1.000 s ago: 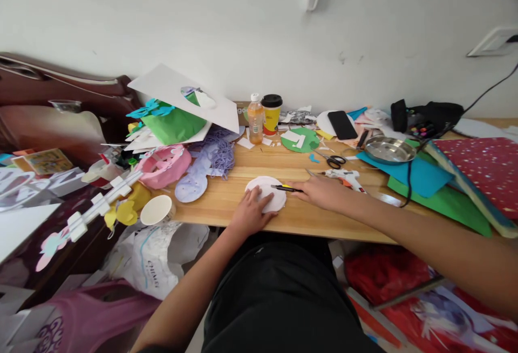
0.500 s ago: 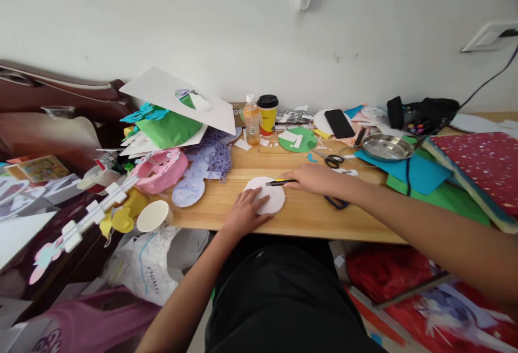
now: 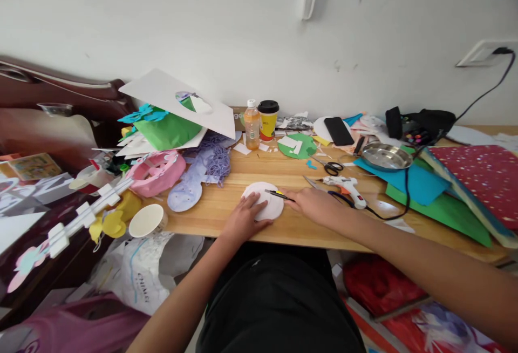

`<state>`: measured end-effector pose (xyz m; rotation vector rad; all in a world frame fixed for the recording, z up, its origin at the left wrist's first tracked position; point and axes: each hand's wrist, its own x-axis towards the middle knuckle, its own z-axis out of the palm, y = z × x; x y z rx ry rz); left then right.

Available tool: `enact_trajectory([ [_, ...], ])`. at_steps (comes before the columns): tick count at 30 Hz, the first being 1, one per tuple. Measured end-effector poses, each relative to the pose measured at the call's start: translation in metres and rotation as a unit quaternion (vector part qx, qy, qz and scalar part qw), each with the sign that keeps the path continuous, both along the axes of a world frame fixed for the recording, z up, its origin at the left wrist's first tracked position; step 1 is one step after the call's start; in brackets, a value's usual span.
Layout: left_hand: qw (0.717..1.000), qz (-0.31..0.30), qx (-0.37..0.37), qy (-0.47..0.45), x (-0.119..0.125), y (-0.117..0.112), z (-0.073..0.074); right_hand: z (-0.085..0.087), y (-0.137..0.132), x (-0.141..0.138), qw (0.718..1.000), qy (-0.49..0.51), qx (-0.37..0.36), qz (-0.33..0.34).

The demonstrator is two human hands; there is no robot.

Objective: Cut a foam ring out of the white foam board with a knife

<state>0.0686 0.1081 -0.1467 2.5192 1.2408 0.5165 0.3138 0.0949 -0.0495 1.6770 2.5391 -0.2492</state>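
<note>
A round white disc [image 3: 270, 210] lies on the wooden table close to the front edge. My left hand [image 3: 245, 217] rests on its left side, fingers spread and pressing it down. From the right, my right hand [image 3: 305, 202] grips a black and yellow utility knife [image 3: 277, 195], whose tip is over the disc's upper part. Whether the blade touches the surface is too small to tell. Just right of my right hand are a white hot glue gun [image 3: 351, 187] and dark-handled scissors [image 3: 340, 197], partly behind my forearm.
Black scissors [image 3: 332, 168], a green paper circle [image 3: 297, 146], an orange drink bottle [image 3: 252, 126] and a yellow cup [image 3: 267, 123] stand or lie behind. A steel pan [image 3: 386, 157] sits at right, a cord running past it. Paper crafts and a white paper cup [image 3: 148, 220] crowd the left.
My right hand has shifted slightly down, the knife tilting from nearly level to sloping across the disc. The glue gun, earlier hidden by my arm, now shows. My left hand stays on the disc.
</note>
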Motion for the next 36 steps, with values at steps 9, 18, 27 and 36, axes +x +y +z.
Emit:
enact_trajectory([
  [9, 0.999, 0.032, 0.03, 0.006, 0.008, -0.008, 0.003, 0.0, -0.021, -0.024, 0.996, 0.024, -0.007, -0.08],
  [18, 0.998, 0.031, 0.047, 0.022, 0.007, -0.008, 0.005, -0.015, -0.044, -0.028, 0.988, 0.015, -0.003, -0.153],
  [27, 0.999, 0.01, -0.013, -0.042, -0.001, 0.003, 0.016, -0.002, -0.062, 0.002, 0.917, 0.276, 0.144, -0.25],
  [36, 0.989, 0.076, -0.113, -0.058, 0.002, 0.037, 0.016, -0.076, -0.031, -0.026, 0.945, 0.095, 0.136, -0.282],
])
